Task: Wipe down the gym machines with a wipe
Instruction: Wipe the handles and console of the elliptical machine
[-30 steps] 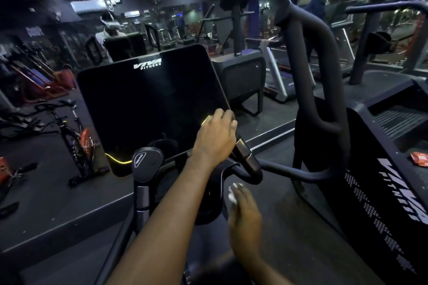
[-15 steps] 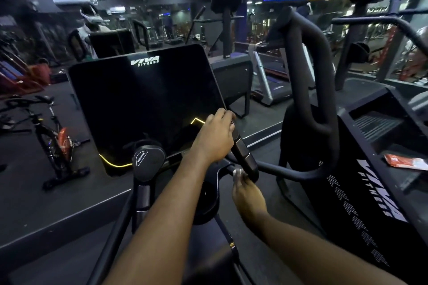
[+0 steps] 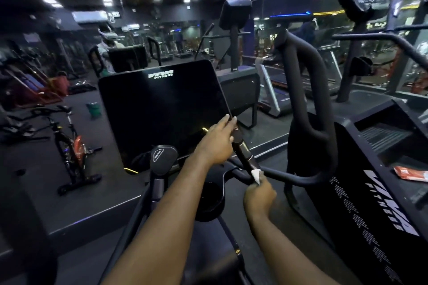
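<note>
- The right hand, right of centre in the lower frame, is clenched, pinching a white wipe in its fingertips.
- The wipe sticks up above the knuckles and presses on the lower end of the machine's black handle grip, where it meets the curved bar.
- The left hand, at frame centre, is released. Its fingers lie straight along the grip's upper end and touch the right edge of the dark console screen.
- The two hands are apart, one at each end of the grip.
- At the right edge, an orange packet lies on a stair climber.
- A spin bike stands at the left.
</note>
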A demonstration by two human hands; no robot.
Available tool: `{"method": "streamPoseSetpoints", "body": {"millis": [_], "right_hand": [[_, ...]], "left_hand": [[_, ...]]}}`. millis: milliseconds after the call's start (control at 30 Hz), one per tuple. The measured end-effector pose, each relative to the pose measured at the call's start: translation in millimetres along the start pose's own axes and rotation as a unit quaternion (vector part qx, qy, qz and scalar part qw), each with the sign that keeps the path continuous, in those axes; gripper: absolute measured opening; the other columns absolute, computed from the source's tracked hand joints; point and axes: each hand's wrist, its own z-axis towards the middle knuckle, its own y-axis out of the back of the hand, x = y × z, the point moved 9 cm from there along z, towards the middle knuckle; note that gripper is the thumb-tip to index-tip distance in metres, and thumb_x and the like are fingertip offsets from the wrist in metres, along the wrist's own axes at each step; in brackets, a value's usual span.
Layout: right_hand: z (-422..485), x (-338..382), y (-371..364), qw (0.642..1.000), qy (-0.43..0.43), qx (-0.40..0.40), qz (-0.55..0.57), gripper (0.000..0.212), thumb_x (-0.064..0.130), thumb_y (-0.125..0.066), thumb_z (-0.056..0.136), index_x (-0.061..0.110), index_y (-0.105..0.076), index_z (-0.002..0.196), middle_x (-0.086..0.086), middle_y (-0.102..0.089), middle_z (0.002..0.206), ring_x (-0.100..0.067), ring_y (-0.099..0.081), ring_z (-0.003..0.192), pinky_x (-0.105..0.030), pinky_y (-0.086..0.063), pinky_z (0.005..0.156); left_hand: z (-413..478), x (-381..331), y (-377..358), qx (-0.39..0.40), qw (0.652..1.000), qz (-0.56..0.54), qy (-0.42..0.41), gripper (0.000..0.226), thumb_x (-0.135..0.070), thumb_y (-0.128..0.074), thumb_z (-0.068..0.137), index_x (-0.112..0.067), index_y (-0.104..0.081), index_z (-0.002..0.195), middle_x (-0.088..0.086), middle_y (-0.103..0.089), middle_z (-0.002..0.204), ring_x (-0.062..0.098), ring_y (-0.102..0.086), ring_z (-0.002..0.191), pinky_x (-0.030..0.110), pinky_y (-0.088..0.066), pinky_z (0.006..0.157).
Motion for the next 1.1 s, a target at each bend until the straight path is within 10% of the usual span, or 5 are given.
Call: {"method": "streamPoseSetpoints", "body": {"millis": [367,500,633,800,1100], "right_hand": [[-119.6,146.0,-78.2,0.915,0.304,0.213,0.155,0.052,-0.002,-0.048,0.098,0.019,-0.055,0.145,0.000,-0.055,0.147,-0.003,-0.046,0.138,-0.021,-0.034,0.116],[-174.9,141.1,-119.7,0.817,0.517,0.254,-0.032,0.066,0.033,-0.037,0.109,0.016,-0.002,0.162,-0.001,0.013,0.169,-0.016,0.016,0.155,-0.026,0.004,0.125],[-171.6,147.4,-117.9,0.800,0.563,0.197,-0.069,0.064,0.041,-0.027,0.110,0.015,-0.002,0.162,-0.002,0.006,0.170,-0.016,0.010,0.156,-0.031,0.003,0.126],[-112.8,176.7,-145.2,0.892,0.294,0.330,0.094,0.032,0.040,-0.052,0.100,0.021,-0.076,0.110,0.000,-0.073,0.103,-0.017,-0.065,0.101,-0.037,-0.054,0.088],[-117.9,97.4,-159.8,0.853,-0.079,0.457,0.241,0.065,0.066,-0.032,0.101,0.017,-0.072,0.118,-0.008,-0.077,0.109,-0.026,-0.071,0.108,-0.045,-0.052,0.103]], "left_hand": [[-130.7,77.4,135.6,-0.327,0.940,-0.043,0.083,0.033,0.002,-0.046,0.097,-0.016,-0.072,0.108,0.001,-0.071,0.100,0.013,-0.065,0.093,0.027,-0.051,0.087],[-156.3,102.1,125.8,-0.286,0.946,-0.082,0.129,0.034,0.004,-0.044,0.100,-0.013,-0.071,0.111,-0.002,-0.072,0.101,0.004,-0.067,0.091,0.015,-0.052,0.084],[-168.7,110.4,121.1,-0.258,0.954,-0.088,0.128,0.036,0.006,-0.043,0.099,-0.013,-0.069,0.116,-0.003,-0.072,0.104,0.002,-0.068,0.094,0.017,-0.053,0.086],[-170.8,107.8,125.8,-0.245,0.961,-0.061,0.114,0.037,0.010,-0.044,0.098,-0.012,-0.069,0.115,-0.003,-0.071,0.104,-0.005,-0.067,0.090,0.008,-0.050,0.083],[-147.8,89.1,126.1,-0.232,0.971,0.000,0.063,0.028,0.000,-0.065,0.093,-0.007,-0.073,0.119,0.001,-0.072,0.114,0.007,-0.062,0.102,-0.003,-0.035,0.088]]}}
